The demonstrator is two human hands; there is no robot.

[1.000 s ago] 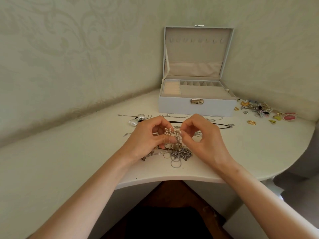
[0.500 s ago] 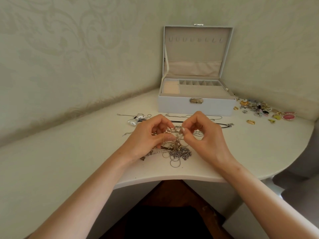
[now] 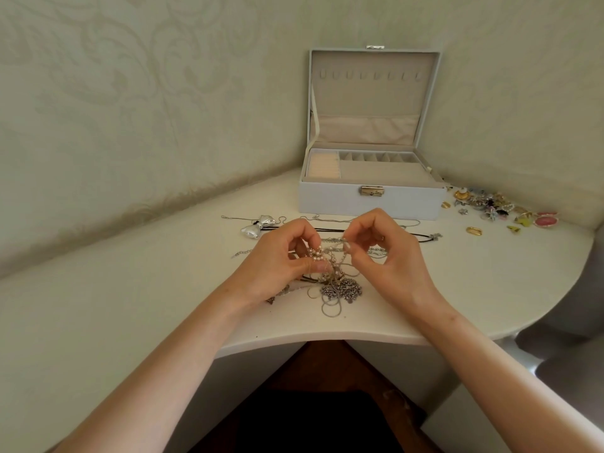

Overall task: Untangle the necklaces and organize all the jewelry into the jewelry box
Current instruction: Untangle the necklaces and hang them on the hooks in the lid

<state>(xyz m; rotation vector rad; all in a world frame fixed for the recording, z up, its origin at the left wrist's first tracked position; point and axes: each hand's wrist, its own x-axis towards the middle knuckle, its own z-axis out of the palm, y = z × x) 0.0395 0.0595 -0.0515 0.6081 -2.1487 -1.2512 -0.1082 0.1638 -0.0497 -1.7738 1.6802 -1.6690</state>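
Observation:
A tangle of silver chains and pearl strands (image 3: pixel 336 282) lies near the front edge of the white table (image 3: pixel 163 289). My left hand (image 3: pixel 277 259) pinches a small pearl cluster (image 3: pixel 316 255) lifted just above the heap. My right hand (image 3: pixel 385 253) pinches a thin chain (image 3: pixel 340 240) beside those pearls, thumb and forefinger together. The white jewelry box (image 3: pixel 371 201) stands open behind them, lid upright, its beige compartments showing no jewelry. A black cord necklace (image 3: pixel 421 236) and thin chains lie between the hands and the box.
A silver bow pendant (image 3: pixel 256 226) lies left of the hands. Several coloured earrings and brooches (image 3: pixel 490 207) are scattered right of the box, with a gold ring (image 3: pixel 473 230) nearer me. Walls close in behind and on the left; the table's curved edge runs right.
Both hands have lifted slightly toward the box with the pearl cluster and chain, and the strand between them has stretched out a little. The heap on the table stays put.

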